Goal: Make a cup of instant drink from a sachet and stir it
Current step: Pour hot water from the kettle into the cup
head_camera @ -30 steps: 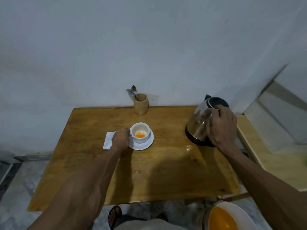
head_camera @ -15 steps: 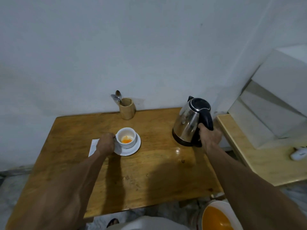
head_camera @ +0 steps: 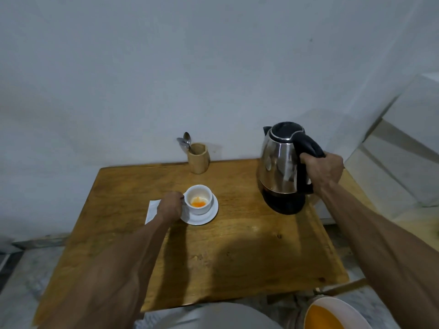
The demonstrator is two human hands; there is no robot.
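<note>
Head view, looking down at the wooden counter. My right hand is clenched around the black handle of the steel kettle, grip fully wrapped, fingers curled over the top of the handle. The kettle stands upright at the counter's right side; whether its dark base touches the surface or sits just above it I cannot tell from this angle. My left hand is at the left side of the white cup, fingers closed at the handle, which the hand mostly hides, so the exact hold is unclear. The cup rests on a white saucer near the counter's middle and contains a small amount of orange powder at the bottom. A white paper, partly under my left hand, lies just left of the saucer. At the back edge a wooden holder carries two spoons. A bowl with orange contents shows at lower right.
</note>
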